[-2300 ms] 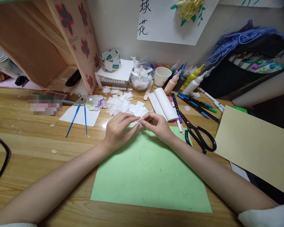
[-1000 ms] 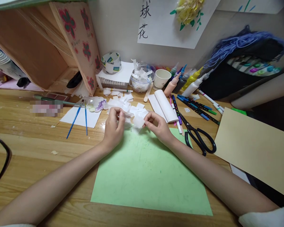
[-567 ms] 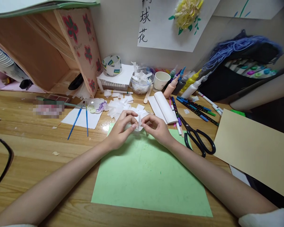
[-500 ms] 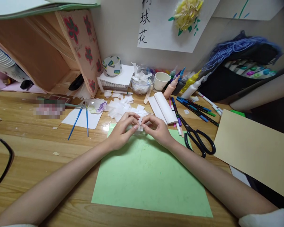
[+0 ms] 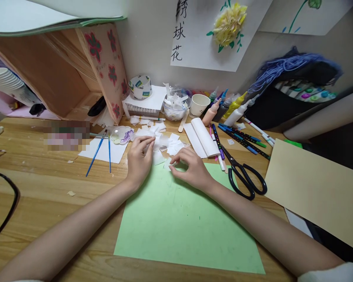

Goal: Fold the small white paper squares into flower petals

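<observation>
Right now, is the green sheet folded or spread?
Spread: the green sheet lies flat on the wooden table, both near corners showing.

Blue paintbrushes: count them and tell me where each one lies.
2. The slanted brush is farther from the left hand, the straighter brush nearer; both lie across the white sheet, handles reaching past its near edge. Others may be hidden.

This is a craft desk (image 5: 41, 188) — squeeze bottles (image 5: 211, 114), 2 blue brushes (image 5: 110, 156) and scissors (image 5: 238, 167) show it.
</observation>
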The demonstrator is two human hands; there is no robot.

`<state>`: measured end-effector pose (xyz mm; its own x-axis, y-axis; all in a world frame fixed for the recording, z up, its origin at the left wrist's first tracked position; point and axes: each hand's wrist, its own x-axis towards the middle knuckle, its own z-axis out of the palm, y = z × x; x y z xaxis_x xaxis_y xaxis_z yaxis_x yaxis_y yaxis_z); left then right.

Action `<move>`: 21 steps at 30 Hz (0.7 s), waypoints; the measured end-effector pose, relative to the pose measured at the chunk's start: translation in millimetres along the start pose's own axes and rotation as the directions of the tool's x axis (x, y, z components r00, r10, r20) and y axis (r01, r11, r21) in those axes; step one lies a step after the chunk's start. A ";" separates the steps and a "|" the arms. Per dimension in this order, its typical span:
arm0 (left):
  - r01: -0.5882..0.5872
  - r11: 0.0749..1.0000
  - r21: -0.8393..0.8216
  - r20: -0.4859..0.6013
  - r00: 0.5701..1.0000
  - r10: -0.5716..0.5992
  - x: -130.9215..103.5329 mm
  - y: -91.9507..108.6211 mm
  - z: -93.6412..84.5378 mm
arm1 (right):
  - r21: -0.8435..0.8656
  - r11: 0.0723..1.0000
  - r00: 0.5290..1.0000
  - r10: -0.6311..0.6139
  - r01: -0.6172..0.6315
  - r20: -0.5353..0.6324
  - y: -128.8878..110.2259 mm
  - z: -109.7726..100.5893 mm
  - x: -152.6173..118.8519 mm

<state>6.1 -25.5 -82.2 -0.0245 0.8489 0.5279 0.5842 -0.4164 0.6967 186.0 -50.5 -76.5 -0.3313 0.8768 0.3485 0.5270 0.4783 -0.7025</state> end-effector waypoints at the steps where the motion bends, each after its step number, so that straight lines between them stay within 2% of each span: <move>1: -0.001 0.999 0.037 0.005 1.000 0.001 0.1 -0.6 0.1 | -0.062 0.998 1.000 -0.021 0.022 0.012 -0.8 0.8 -0.9; 4: -0.021 0.991 0.135 -0.006 1.000 0.022 -0.8 1.5 0.1 | -0.175 0.984 0.999 -0.036 0.041 0.030 -1.1 3.8 -2.9; 9: -0.026 0.992 0.123 0.001 1.000 0.026 -1.7 6.7 -0.9 | -0.246 0.969 0.999 -0.032 0.036 0.020 0.7 7.1 -3.5; 14: -0.066 0.992 0.106 0.014 0.998 0.065 -0.5 6.9 -1.1 | -0.235 0.972 1.000 -0.023 0.025 0.010 2.2 8.2 -2.6; 21: -0.065 0.992 0.105 0.048 0.997 0.061 -0.8 7.8 -1.9 | -0.161 0.987 1.000 0.002 0.000 0.011 0.9 4.6 -1.1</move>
<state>9.1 -30.1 -76.3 0.0499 0.8367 0.5453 0.6662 -0.4347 0.6060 183.2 -51.3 -80.3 -0.3387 0.8772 0.3403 0.6461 0.4797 -0.5937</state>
